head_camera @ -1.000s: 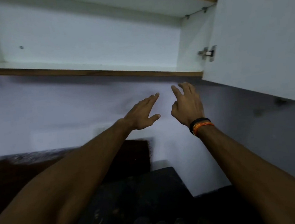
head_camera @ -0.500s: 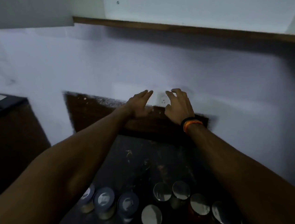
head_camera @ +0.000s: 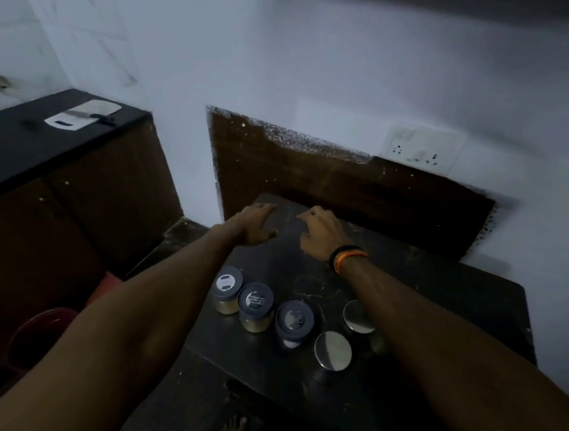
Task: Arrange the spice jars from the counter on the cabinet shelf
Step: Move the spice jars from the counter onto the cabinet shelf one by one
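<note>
We see five spice jars standing on the dark desk (head_camera: pixel 454 289), in a loose row running from the left toward the right, near its front edge. The first grey-lidded jar (head_camera: pixel 228 290) holds a pale yellowish powder that shows through its clear wall. Just beside it, the second grey-lidded jar (head_camera: pixel 256 307) holds a similar yellowish-tan fill. The third grey-lidded jar (head_camera: pixel 294 322) shows something whitish low in the glass; we cannot tell more in this dim light. All three lids are round and blue-grey with a light mark on top. Further right stand two jars with shiny metal lids: the front steel-lidded jar (head_camera: pixel 333 351), whose contents are hidden under its lid, and the rear steel-lidded jar (head_camera: pixel 356 316), partly covered by the right forearm.

Both arms reach out over the desk, past the jars. The left hand (head_camera: pixel 254 224) hovers palm down with fingers stretched forward, its grip wide and holding nothing. The right hand (head_camera: pixel 319 234), with a black and orange wristband (head_camera: pixel 348 257), has its fingers loosely bent downward, also holding nothing. Neither hand touches a jar.

On the far black counter (head_camera: pixel 12 153) at the left lies a white cutting board (head_camera: pixel 83 115) with a knife (head_camera: pixel 90 115) across it. A wall socket (head_camera: pixel 422 150) sits on the wall behind the desk.
</note>
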Demonstrator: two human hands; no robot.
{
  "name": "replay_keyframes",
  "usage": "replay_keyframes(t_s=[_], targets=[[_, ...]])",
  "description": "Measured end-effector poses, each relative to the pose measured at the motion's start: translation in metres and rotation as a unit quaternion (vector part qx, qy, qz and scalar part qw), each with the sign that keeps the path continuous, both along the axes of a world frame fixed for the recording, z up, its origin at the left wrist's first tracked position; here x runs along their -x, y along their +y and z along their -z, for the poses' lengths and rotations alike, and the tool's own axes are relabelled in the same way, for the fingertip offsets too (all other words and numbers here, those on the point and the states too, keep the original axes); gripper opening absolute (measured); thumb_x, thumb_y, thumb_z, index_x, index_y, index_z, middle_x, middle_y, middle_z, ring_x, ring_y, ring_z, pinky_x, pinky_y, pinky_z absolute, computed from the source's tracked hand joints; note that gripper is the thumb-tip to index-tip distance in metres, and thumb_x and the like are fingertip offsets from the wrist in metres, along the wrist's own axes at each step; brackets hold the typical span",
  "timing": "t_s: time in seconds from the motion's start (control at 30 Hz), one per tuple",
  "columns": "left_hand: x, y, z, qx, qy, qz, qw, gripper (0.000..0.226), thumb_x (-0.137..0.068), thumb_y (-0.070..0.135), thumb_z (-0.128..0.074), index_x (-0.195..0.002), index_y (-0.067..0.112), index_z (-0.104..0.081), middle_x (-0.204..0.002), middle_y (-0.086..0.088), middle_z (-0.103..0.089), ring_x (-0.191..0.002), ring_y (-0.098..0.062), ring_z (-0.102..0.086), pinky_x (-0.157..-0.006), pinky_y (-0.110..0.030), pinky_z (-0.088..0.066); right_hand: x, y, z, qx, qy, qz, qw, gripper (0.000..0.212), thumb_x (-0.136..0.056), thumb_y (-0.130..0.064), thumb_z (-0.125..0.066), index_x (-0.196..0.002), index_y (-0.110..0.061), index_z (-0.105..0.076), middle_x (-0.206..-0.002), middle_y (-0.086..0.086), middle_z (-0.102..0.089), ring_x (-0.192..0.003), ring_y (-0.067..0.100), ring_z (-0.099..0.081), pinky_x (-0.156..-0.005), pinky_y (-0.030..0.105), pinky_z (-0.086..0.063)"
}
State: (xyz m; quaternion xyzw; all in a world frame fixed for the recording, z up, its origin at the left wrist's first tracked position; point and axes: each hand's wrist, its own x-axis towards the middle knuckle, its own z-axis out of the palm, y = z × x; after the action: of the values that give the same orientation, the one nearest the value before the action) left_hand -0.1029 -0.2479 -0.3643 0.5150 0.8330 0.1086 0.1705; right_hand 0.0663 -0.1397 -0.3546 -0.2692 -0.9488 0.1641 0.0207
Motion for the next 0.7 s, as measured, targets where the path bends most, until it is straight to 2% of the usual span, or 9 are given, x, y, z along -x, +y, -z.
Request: replay_keyframes(t_s=[0.2, 0.3, 0.4, 0.57, 0.7], targets=[[0.019, -0.05, 0.047, 0.037, -0.033, -0.031, 0.998, 0.071, -0.096, 0.036, -0.064, -0.154, 0.012, -0.032, -0.159, -0.016, -0.035, -0.145, -0.032, -0.036, -0.116, -0.039, -0.03, 0.023, -0.046, 0.051, 0.056, -0.047, -0.024, 0.997, 0.051, -0.091, -0.014, -0.056, -0.142, -0.011, -0.051, -0.139, 0.014, -0.049, -0.127, 0.033, -0.047, -0.109, 0.043, -0.039], [0.025, -0.065, 0.067, 0.05, -0.045, -0.034, 0.997, 0.07, -0.095, 0.038, -0.063, -0.154, 0.014, -0.034, -0.159, -0.013, -0.037, -0.146, -0.029, -0.035, -0.118, -0.041, -0.029, 0.029, -0.066, 0.075, 0.075, -0.062, -0.027, 0.995, 0.051, -0.092, -0.016, -0.056, -0.142, -0.01, -0.051, -0.139, 0.014, -0.05, -0.128, 0.033, -0.048, -0.109, 0.042, -0.039], [0.026, -0.071, 0.081, 0.053, -0.058, -0.031, 0.996, 0.068, -0.095, 0.037, -0.063, -0.154, 0.015, -0.035, -0.158, -0.012, -0.038, -0.146, -0.028, -0.035, -0.118, -0.041, -0.029, 0.027, -0.084, 0.096, 0.068, -0.088, -0.028, 0.993, 0.057, -0.091, -0.03, -0.059, -0.144, -0.014, -0.046, -0.139, 0.012, -0.05, -0.128, 0.033, -0.048, -0.108, 0.042, -0.04], [0.029, -0.07, 0.096, 0.056, -0.073, -0.013, 0.996, 0.067, -0.094, 0.035, -0.064, -0.152, 0.015, -0.038, -0.157, -0.011, -0.039, -0.144, -0.028, -0.036, -0.119, -0.044, -0.031, 0.023, -0.104, 0.127, 0.055, -0.113, -0.009, 0.992, 0.086, -0.078, -0.057, -0.068, -0.148, -0.017, -0.037, -0.141, 0.011, -0.049, -0.128, 0.03, -0.047, -0.105, 0.042, -0.041], [0.031, -0.07, 0.109, 0.051, -0.081, -0.011, 0.995, 0.066, -0.094, 0.036, -0.064, -0.151, 0.015, -0.039, -0.155, -0.011, -0.041, -0.143, -0.029, -0.038, -0.118, -0.045, -0.032, 0.027, -0.108, 0.143, 0.031, -0.114, 0.014, 0.993, 0.099, -0.069, -0.068, -0.07, -0.147, -0.018, -0.035, -0.142, 0.01, -0.048, -0.13, 0.028, -0.045, -0.107, 0.043, -0.039]])
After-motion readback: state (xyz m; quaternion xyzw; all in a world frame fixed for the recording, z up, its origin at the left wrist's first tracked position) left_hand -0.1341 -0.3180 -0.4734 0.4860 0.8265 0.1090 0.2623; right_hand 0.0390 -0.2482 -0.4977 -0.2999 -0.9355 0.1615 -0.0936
